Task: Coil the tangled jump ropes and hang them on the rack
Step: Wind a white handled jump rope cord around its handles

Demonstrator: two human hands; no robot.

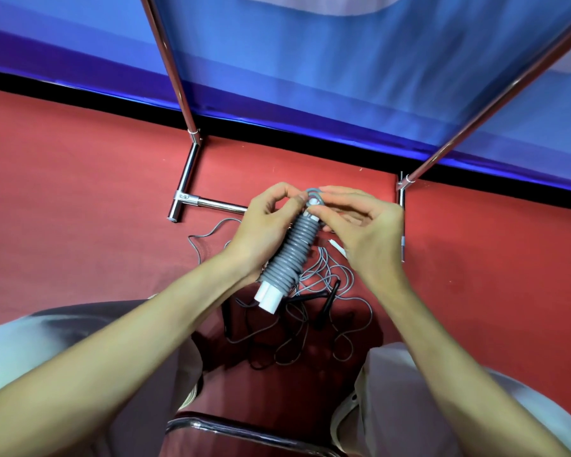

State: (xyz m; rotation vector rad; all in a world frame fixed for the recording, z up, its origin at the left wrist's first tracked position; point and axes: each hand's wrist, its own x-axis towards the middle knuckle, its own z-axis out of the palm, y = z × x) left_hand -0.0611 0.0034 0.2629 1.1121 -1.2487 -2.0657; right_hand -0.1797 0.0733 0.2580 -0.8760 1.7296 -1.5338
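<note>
Centre of frame: a grey jump rope (294,245) wound in tight turns around its two white handles (271,296), the bundle tilted with the handle ends pointing to the lower left. The left hand (264,225) grasps the bundle from the left side, fingers curled around its upper part. The right hand (360,225) pinches a small loop of grey cord (314,194) at the bundle's top end. Below the hands, loose grey and black ropes (297,328) lie tangled on the red floor (80,192). The chrome rack (192,159) stands behind, its uprights rising to the upper left and upper right against a blue backdrop (343,77).
</note>
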